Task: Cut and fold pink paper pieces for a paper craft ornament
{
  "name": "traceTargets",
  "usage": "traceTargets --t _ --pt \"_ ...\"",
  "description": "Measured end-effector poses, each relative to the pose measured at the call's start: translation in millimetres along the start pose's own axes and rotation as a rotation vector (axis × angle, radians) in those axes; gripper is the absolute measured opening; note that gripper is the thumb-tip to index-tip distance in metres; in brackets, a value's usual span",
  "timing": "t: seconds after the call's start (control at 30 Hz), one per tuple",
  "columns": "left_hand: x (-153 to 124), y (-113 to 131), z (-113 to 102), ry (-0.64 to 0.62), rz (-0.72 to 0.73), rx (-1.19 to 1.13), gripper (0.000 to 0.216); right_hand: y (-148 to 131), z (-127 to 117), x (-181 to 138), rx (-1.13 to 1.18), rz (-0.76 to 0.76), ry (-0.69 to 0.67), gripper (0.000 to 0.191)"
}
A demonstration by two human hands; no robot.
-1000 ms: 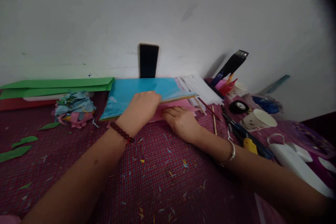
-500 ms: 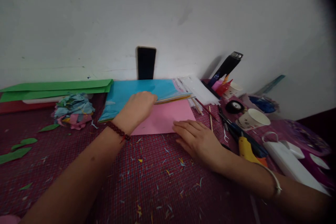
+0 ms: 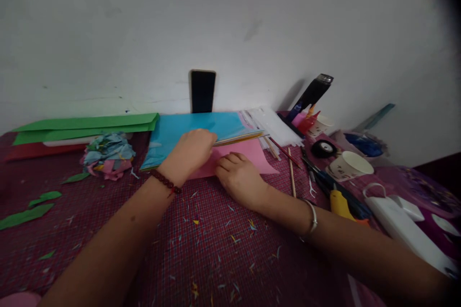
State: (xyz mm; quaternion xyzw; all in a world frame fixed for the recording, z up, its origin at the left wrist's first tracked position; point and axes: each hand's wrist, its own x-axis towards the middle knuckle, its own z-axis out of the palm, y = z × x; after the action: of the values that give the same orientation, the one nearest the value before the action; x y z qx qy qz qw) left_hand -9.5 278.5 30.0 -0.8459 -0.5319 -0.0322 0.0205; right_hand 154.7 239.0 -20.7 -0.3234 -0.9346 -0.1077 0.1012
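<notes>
A clear-wrapped pack of coloured paper, blue on top, lies against the wall. At its front right edge my left hand is closed, its curled fingers gripping the edge; the fingertips are hidden from me. From under the pack a pink paper sheet sticks out toward me, its right corner slightly bent. My right hand is closed over the front of this sheet, close beside the left hand. Its curled fingers pinch the sheet, though the exact contact is covered.
A phone leans on the wall. Left are folded green paper, crumpled paper scraps and green cuttings. On the right are white glue sticks, a paper cup, a yellow glue gun and a white power strip.
My right hand has moved left along the pink sheet, and its fingers have curled from lying flat. The pink sheet shows less and its right corner has shifted. My left hand stays at the pack.
</notes>
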Motion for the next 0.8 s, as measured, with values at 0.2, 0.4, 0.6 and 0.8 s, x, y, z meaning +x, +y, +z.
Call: traceTargets --t 0.2,0.4,0.6,0.8 --pt "1.4 -4.9 2.1 0.018 0.005 -0.016 0.02 4.1 -10.2 -11.0 0.021 -0.035 0.059 0.014" --pt "1.0 -7.5 4.7 0.033 0.023 -0.022 0.026 -5.5 -22.7 -48.1 0.112 -0.07 0.161 0.02" --pt "1.3 -8.6 4.8 0.022 0.029 -0.034 0.025 -25.3 -49.5 -94.2 0.215 -0.071 0.159 0.033" --pt "3.6 -7.5 5.0 -0.007 0.027 -0.067 0.022 -51.1 -65.6 -139.6 0.32 -0.034 0.208 0.03"
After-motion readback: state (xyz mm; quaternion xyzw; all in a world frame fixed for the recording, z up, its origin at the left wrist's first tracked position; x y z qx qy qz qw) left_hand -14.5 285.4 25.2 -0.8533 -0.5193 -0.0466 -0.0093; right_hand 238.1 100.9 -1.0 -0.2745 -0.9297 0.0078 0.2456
